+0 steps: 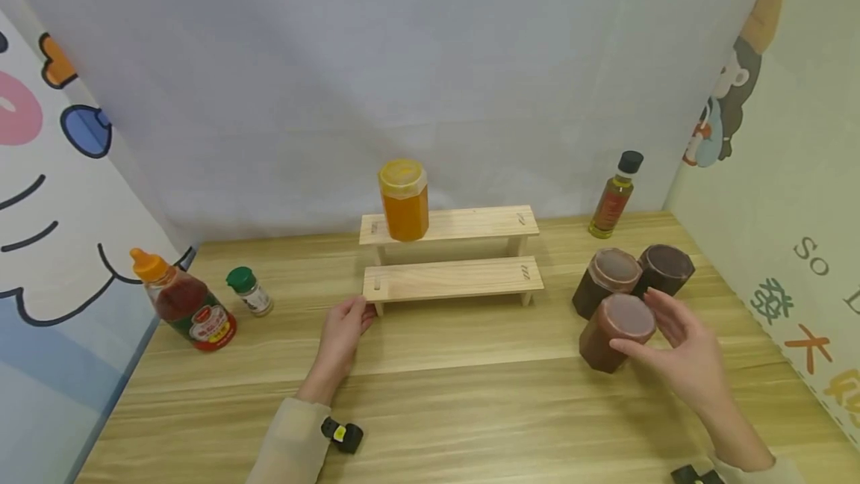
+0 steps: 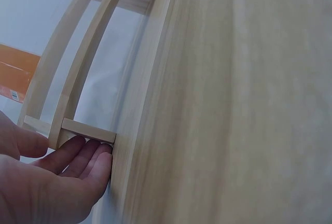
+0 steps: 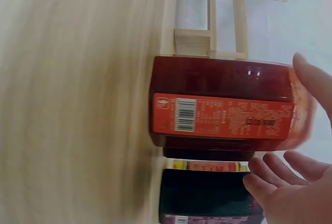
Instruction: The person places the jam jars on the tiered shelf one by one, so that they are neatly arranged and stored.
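The right hand [image 1: 688, 357] was spread around the front reddish jar [image 1: 600, 343] at the right of the frame, thumb and fingers parted about its lid [image 1: 628, 314]; whether the jar was touched by every finger could not be told. The jar was judged fairly heavy, stiff and perhaps slippery on its smooth faces, so a hold was best taken round the flat sides below the lid. Just behind it were set two dark jars [image 1: 591, 296], with an oil bottle [image 1: 610, 208] above them. At centre, the left end of the wooden shelf [image 1: 453, 280] was pinched by the left hand [image 1: 341, 331]. An amber jar [image 1: 406, 213] was carried on its upper tier; at the left, a sauce bottle [image 1: 195, 308] and a green-capped shaker [image 1: 251, 295] were seen.
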`<state>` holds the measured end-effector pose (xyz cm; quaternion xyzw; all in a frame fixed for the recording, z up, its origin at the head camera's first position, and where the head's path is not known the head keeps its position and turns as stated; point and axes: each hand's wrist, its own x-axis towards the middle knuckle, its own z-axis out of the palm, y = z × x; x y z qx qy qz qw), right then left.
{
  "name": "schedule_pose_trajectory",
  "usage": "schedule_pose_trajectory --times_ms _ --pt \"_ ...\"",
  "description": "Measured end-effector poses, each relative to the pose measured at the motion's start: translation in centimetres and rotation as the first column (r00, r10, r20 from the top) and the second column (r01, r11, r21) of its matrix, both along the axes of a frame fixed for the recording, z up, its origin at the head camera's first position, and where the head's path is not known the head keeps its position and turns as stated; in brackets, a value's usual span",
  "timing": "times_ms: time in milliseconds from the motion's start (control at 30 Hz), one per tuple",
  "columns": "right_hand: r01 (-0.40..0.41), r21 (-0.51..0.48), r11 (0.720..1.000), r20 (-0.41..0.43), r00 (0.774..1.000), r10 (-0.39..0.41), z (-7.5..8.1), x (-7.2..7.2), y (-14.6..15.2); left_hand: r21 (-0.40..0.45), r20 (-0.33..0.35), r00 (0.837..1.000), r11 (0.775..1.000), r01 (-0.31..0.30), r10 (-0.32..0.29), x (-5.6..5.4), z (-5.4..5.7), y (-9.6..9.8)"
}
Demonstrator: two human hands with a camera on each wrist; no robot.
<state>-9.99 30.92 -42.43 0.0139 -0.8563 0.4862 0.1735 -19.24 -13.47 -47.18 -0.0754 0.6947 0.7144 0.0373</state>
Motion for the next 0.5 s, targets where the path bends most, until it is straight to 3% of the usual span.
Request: schedule_pose_trajectory --times_ms 233,500 --pt "-0.037 -0.008 0.999 0.079 0.996 0.038 -1.2 0.0 0.3 -0.001 -0.005 1.000 1.000 -0.001 0.001 0.0 -0.1 0.0" --pt "-0.115 -0.019 0.993 0.074 0.990 0.116 -2.4 -0.6 0.2 0.006 0.003 1.000 1.000 -0.010 0.010 -0.2 -0.3 -0.1"
